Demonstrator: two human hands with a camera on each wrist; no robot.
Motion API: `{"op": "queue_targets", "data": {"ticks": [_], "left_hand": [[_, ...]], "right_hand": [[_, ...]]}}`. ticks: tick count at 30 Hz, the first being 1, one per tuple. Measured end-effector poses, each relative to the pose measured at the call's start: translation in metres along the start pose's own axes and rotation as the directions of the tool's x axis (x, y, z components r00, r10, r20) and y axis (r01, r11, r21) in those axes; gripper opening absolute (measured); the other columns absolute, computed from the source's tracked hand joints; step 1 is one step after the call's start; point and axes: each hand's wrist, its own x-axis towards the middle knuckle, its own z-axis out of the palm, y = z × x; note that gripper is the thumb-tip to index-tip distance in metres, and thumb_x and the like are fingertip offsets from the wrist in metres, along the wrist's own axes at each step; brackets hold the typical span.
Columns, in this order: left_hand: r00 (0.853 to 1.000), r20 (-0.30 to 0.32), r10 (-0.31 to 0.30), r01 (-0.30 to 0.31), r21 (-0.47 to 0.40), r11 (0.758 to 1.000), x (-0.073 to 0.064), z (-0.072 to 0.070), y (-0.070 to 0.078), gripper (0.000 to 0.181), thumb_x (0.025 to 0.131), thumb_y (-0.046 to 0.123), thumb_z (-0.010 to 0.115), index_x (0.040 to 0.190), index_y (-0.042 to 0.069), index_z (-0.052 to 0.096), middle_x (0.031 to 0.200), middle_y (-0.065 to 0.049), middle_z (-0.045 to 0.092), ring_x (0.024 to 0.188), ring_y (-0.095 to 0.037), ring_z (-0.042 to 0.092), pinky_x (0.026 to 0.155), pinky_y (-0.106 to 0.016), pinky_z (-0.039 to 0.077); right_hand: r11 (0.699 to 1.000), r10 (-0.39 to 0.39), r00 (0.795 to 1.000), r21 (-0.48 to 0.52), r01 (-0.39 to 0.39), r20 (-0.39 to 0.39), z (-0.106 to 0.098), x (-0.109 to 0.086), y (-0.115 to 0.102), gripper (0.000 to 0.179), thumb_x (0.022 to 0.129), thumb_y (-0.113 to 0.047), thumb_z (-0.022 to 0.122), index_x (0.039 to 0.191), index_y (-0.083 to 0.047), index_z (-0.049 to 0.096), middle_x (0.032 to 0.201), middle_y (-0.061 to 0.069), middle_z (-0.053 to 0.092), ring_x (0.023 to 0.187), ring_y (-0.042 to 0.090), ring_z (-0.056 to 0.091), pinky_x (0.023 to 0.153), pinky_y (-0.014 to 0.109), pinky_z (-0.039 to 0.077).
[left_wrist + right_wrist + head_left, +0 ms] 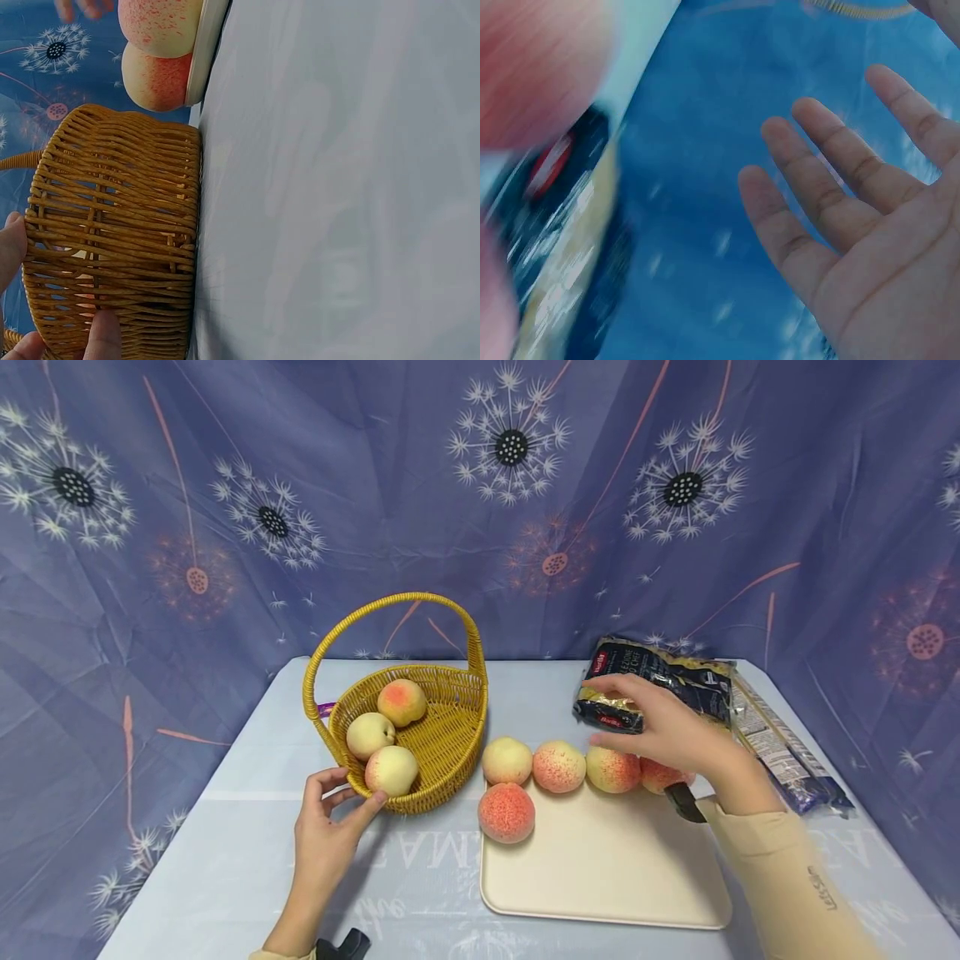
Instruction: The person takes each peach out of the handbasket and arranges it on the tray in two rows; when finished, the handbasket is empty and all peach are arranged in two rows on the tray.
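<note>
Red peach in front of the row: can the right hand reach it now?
Likely yes: the right hand looks empty, nothing covers the red peach, and the tray lies bare to its right.

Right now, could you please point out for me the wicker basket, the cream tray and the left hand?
Wicker basket (446, 750): head view, bare woven inside.
Cream tray (607, 864): head view, bare flat bottom.
Left hand (328, 825): head view, back of the hand.
</note>
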Motion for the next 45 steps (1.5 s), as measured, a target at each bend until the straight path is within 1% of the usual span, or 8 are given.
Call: {"op": "queue_targets", "data": {"ticks": [4, 9, 14, 20, 26, 31, 38, 45], "left_hand": [[1.000, 0.002, 0.004, -0.004, -0.001, 1.000, 0.001, 0.000, 0.000, 0.064, 0.089, 0.013, 0.090, 0.139, 0.004, 0.051, 0.139, -0.010, 0.056, 0.108, 0.001, 0.064, 0.081, -0.011, 0.061], [1.000, 0.004, -0.002, 0.002, -0.001, 1.000, 0.001, 0.001, 0.000, 0.065, 0.089, 0.013, 0.090, 0.139, 0.004, 0.050, 0.140, -0.011, 0.055, 0.108, 0.001, 0.063, 0.081, -0.011, 0.061], [1.000, 0.011, -0.013, 0.013, -0.003, 1.000, 0.002, 0.001, 0.000, 0.066, 0.089, 0.015, 0.091, 0.140, 0.006, 0.050, 0.142, -0.010, 0.053, 0.110, -0.001, 0.063, 0.082, -0.011, 0.061], [1.000, 0.011, 0.000, 0.000, -0.011, 1.000, 0.003, 0.000, 0.000, 0.065, 0.089, 0.013, 0.090, 0.140, 0.005, 0.050, 0.140, -0.011, 0.054, 0.110, -0.001, 0.063, 0.082, -0.011, 0.062], [1.000, 0.011, -0.001, 0.001, 0.002, 1.000, 0.002, -0.001, -0.001, 0.065, 0.089, 0.013, 0.090, 0.140, 0.004, 0.050, 0.140, -0.011, 0.056, 0.108, 0.000, 0.063, 0.081, -0.011, 0.062], [1.000, 0.021, -0.004, 0.004, 0.005, 1.000, 0.002, -0.001, -0.001, 0.065, 0.090, 0.015, 0.090, 0.140, 0.005, 0.050, 0.140, -0.010, 0.056, 0.108, 0.000, 0.063, 0.081, -0.011, 0.062], [1.000, 0.021, -0.003, 0.003, -0.017, 1.000, 0.002, -0.001, -0.001, 0.064, 0.090, 0.015, 0.090, 0.139, 0.005, 0.050, 0.140, -0.009, 0.055, 0.109, -0.001, 0.064, 0.082, -0.012, 0.062], [1.000, 0.023, -0.019, 0.020, -0.019, 1.000, 0.002, -0.002, -0.002, 0.065, 0.090, 0.016, 0.090, 0.140, 0.006, 0.049, 0.141, -0.009, 0.054, 0.111, 0.000, 0.063, 0.083, -0.011, 0.062]], "right_hand": [[0.995, -0.096, 0.993, 0.025, 0.095, 0.069, 0.013, 0.031, -0.030, 0.072, 0.096, -0.038, 0.084, 0.158, -0.023, 0.050, 0.158, 0.006, 0.055, 0.142, 0.033, 0.057, 0.115, 0.059, 0.052], [0.980, -0.197, 0.961, 0.053, 0.190, 0.194, 0.037, 0.064, -0.065, 0.070, 0.096, -0.036, 0.083, 0.157, -0.021, 0.052, 0.158, 0.004, 0.056, 0.139, 0.031, 0.059, 0.113, 0.056, 0.055], [0.973, -0.229, 0.921, 0.063, 0.220, 0.317, 0.063, 0.091, -0.086, 0.068, 0.097, -0.036, 0.082, 0.156, -0.019, 0.052, 0.155, 0.003, 0.057, 0.139, 0.026, 0.058, 0.119, 0.048, 0.051], [0.968, -0.244, 0.890, 0.040, 0.248, 0.386, 0.090, 0.120, -0.112, 0.065, 0.097, -0.037, 0.082, 0.153, -0.019, 0.054, 0.152, 0.002, 0.060, 0.144, 0.021, 0.055, 0.123, 0.042, 0.048], [0.944, -0.306, 0.836, 0.032, 0.327, 0.455, 0.122, 0.151, -0.133, 0.063, 0.098, -0.033, 0.081, 0.152, -0.013, 0.056, 0.152, 0.002, 0.062, 0.141, 0.024, 0.059, 0.121, 0.038, 0.049], [0.949, -0.266, 0.812, -0.007, 0.316, 0.520, 0.144, 0.167, -0.143, 0.062, 0.097, -0.033, 0.082, 0.151, -0.014, 0.057, 0.151, 0.003, 0.063, 0.137, 0.025, 0.061, 0.116, 0.033, 0.051], [0.955, -0.196, 0.803, -0.075, 0.286, 0.563, 0.162, 0.181, -0.149, 0.064, 0.094, -0.034, 0.086, 0.150, -0.019, 0.059, 0.148, 0.001, 0.065, 0.136, 0.021, 0.061, 0.115, 0.027, 0.051], [0.974, -0.108, 0.793, -0.095, 0.205, 0.600, 0.169, 0.185, -0.152, 0.061, 0.094, -0.039, 0.086, 0.148, -0.026, 0.061, 0.145, -0.002, 0.064, 0.133, 0.017, 0.060, 0.110, 0.026, 0.051]]}}
